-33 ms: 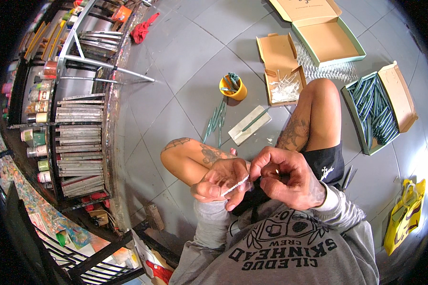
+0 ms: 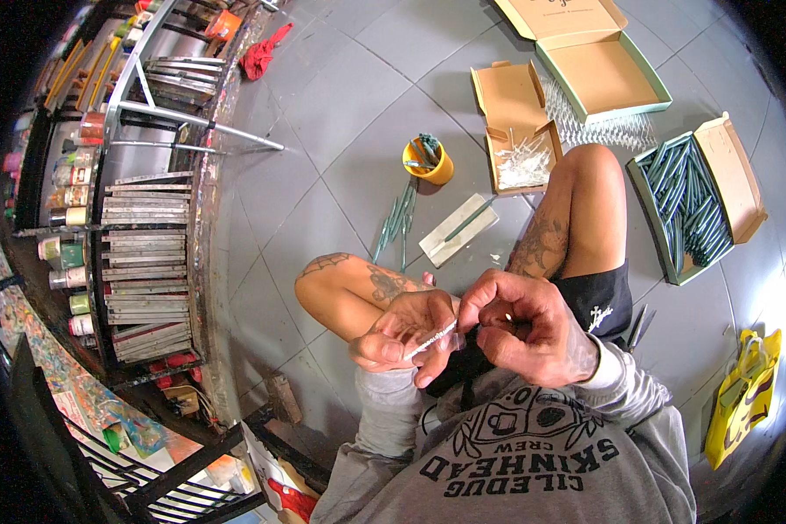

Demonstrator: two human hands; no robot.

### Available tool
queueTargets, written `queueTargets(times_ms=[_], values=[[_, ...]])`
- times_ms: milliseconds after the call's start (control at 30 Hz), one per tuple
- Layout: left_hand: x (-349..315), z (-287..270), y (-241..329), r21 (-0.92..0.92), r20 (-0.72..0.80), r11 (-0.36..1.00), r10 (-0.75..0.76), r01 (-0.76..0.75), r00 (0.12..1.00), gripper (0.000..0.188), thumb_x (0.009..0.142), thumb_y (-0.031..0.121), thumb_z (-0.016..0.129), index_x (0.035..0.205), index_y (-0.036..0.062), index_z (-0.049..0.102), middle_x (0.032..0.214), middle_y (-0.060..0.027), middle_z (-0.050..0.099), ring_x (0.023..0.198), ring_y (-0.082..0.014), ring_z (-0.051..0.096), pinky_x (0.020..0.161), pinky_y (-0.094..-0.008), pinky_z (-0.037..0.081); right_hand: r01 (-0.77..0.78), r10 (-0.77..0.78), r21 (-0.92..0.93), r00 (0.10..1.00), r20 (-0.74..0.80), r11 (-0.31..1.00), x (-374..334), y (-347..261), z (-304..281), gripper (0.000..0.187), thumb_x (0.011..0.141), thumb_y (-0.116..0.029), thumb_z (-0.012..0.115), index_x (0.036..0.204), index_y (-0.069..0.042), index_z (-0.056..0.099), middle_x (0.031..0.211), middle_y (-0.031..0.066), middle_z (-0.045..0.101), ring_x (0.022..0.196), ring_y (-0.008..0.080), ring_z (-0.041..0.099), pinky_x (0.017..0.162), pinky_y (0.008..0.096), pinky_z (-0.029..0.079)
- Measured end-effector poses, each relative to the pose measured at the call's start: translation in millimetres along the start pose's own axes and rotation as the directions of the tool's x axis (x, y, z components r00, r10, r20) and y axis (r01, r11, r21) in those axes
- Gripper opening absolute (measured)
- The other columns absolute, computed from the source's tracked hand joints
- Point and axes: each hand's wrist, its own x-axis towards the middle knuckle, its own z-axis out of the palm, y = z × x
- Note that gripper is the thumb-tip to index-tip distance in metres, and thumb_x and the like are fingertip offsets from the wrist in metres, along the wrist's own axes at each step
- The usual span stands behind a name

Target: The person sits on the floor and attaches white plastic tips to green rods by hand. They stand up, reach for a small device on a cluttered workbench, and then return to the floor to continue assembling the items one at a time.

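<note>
My left hand (image 2: pixel 403 336) is palm up, with thumb and fingers closed on a narrow white strip with dark print (image 2: pixel 430 341) that has clear film along it. My right hand (image 2: pixel 533 327) curls beside it, thumb and index finger brought together near the strip's far end. A tiny pale spot shows between its fingers, too small to name. Beyond my knees, a dark green pen-like stick (image 2: pixel 470 218) lies across a white rectangular block (image 2: pixel 450 244). Several similar green sticks (image 2: pixel 397 223) lie to its left, and others stand in a yellow cup (image 2: pixel 443 166).
An open carton (image 2: pixel 496 105) holds small white strips. Clear thin pieces (image 2: pixel 598 127) lie beside an empty open box (image 2: pixel 655 94). At right stands a box full of green sticks (image 2: pixel 690 205), with a yellow bag (image 2: pixel 742 402) nearer. A paint-stained shelf (image 2: pixel 96 227) and metal legs (image 2: pixel 201 122) line the left.
</note>
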Motion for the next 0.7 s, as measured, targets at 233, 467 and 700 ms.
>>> queueTargets(times_ms=[233,467,700], values=[[2,7,5,0.0,-0.05,0.999,-0.046,0.046,0.998,0.052,0.066,0.023,0.064,0.105,-0.0078,0.048,0.099,-0.0198,0.053,0.057,-0.0216,0.062,0.049,-0.0232,0.045,0.032,-0.035,-0.354,0.999,-0.003,0.935,-1,-14,4,0.015,0.084,0.006,0.054,0.098,0.0,0.051,0.077,0.006,0.065,0.067,0.0111,0.063,0.055,0.0268,0.046],[-3,3,10,0.141,-0.09,0.981,-0.122,0.134,0.988,0.051,0.069,0.025,0.063,0.106,-0.0067,0.048,0.091,-0.0167,0.055,0.06,-0.0213,0.062,0.053,-0.0249,0.048,0.07,-0.061,-0.5,0.998,0.033,0.863,2,-9,-6,0.012,0.086,-0.007,0.057,0.094,0.0,0.052,0.069,0.014,0.063,0.061,0.0213,0.066,0.053,0.0317,0.047],[-1,11,11,0.224,-0.126,0.962,-0.132,0.158,0.983,0.046,0.069,0.027,0.064,0.098,-0.0058,0.052,0.091,-0.0153,0.057,0.059,-0.0201,0.061,0.054,-0.0256,0.048,0.027,-0.022,-0.448,1.0,0.018,0.893,3,-10,-6,0.015,0.087,-0.011,0.062,0.093,-0.001,0.054,0.065,0.0098,0.061,0.054,0.0193,0.062,0.05,0.0297,0.044]])
